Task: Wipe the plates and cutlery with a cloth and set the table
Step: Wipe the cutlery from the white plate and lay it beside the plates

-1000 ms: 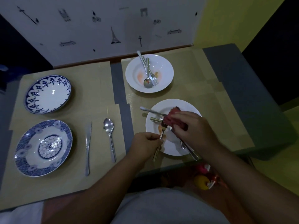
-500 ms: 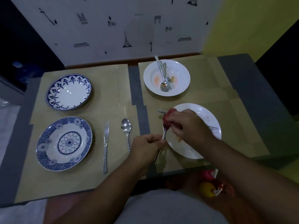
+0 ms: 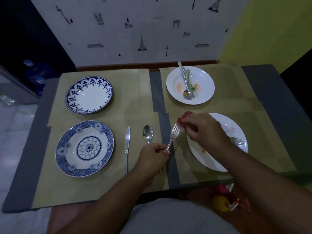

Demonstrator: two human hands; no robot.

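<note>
My left hand [image 3: 154, 155] grips the handle of a fork [image 3: 173, 135], tines pointing up and away. My right hand [image 3: 205, 130] holds a bunched red cloth [image 3: 184, 119] just right of the tines, over the left rim of a soiled white plate [image 3: 236, 130]. Another fork [image 3: 238, 141] lies on that plate, mostly hidden by my hand. A white bowl [image 3: 205, 82] behind it holds a spoon and other cutlery [image 3: 186, 85]. At left, a knife [image 3: 127, 149] and a spoon [image 3: 147, 133] lie beside a blue patterned plate [image 3: 84, 148].
A second blue-rimmed plate [image 3: 89, 95] sits at the back left. Tan placemats [image 3: 128, 102] cover a grey table [image 3: 273, 98] pushed against a white patterned wall. Small red and yellow objects [image 3: 226, 200] lie on the floor under the table's near edge.
The fork has come out of the cloth and moved left off the white plate; its tines are now bare. My view has shifted closer and to the left.
</note>
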